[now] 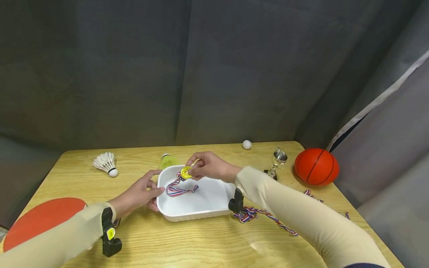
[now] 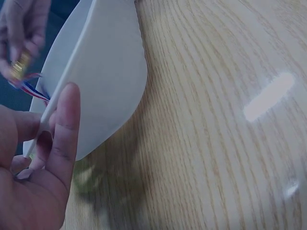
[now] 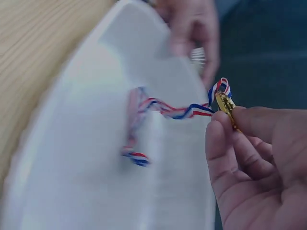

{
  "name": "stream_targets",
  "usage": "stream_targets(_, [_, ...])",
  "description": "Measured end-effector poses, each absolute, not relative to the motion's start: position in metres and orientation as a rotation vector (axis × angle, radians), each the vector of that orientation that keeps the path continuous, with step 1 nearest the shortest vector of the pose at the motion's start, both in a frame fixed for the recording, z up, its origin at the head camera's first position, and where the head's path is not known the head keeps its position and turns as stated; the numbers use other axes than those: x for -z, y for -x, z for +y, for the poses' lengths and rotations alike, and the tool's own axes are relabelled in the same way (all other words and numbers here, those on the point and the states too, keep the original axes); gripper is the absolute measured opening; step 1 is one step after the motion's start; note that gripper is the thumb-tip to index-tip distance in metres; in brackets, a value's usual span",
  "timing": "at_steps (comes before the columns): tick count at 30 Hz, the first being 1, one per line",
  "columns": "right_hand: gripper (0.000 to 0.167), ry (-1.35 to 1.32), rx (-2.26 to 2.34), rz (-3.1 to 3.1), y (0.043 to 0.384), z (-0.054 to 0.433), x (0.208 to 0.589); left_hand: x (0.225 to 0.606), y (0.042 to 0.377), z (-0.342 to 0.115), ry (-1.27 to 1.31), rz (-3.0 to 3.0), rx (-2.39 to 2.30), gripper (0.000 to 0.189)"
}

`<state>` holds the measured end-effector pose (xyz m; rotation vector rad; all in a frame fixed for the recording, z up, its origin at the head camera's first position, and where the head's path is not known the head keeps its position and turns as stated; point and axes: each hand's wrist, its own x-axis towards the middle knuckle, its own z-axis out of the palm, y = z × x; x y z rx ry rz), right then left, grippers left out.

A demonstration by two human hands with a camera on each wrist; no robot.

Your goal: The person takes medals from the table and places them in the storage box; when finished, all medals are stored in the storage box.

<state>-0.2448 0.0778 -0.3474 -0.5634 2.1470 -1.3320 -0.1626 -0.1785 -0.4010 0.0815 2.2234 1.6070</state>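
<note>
A white plastic basin [image 1: 212, 203] stands on the wooden table, its near side facing me. My left hand [image 1: 138, 191] grips its left rim, with a finger against the outer wall [image 2: 112, 72] in the left wrist view. Over the basin's far left part, my right hand [image 1: 212, 166] pinches a gold medal [image 1: 186, 172] between thumb and fingers. A red, white and blue ribbon [image 1: 177, 192] trails from the medal down to the basin floor. In the right wrist view the medal [image 3: 226, 106] is seen nearly edge-on, with a ribbon loop above it.
A white shuttlecock [image 1: 105, 163] and a red paddle [image 1: 47, 219] lie left; a yellow shuttlecock [image 1: 167, 161] is behind the basin. To the right are a trophy cup [image 1: 279, 159], a white ball [image 1: 247, 144], a small basketball [image 1: 316, 166] and striped ribbons [image 1: 248, 214]. Dark curtain hangs behind.
</note>
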Motion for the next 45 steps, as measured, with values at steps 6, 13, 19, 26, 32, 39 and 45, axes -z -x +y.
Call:
stream_targets(6, [0.015,0.526,1.151,2.162,0.242,0.052,0.375,0.400,0.162,-0.179,-0.093,2.220,-1.598,0.072])
stream_targets(13, [0.011,0.534,1.048,2.183,0.236,0.029,0.394,0.402,0.163,-0.179,-0.106,2.205,-1.636,0.070])
stream_targets(19, [0.011,0.504,0.982,2.236,0.230,0.016,0.401,0.402,0.164,-0.178,-0.107,2.203,-1.646,0.069])
stream_targets(26, [0.014,0.549,0.853,2.356,0.224,0.009,0.399,0.400,0.163,-0.178,-0.103,2.203,-1.627,0.069])
stream_targets(32, [0.015,0.586,0.776,2.406,0.224,0.007,0.399,0.400,0.163,-0.180,-0.102,2.208,-1.622,0.069])
stream_targets(39, [0.014,0.668,0.644,2.468,0.226,0.006,0.397,0.401,0.163,-0.179,-0.104,2.195,-1.644,0.068])
stream_targets(45, [0.014,0.693,0.670,2.399,0.227,0.016,0.379,0.402,0.162,-0.180,-0.099,2.188,-1.655,0.068])
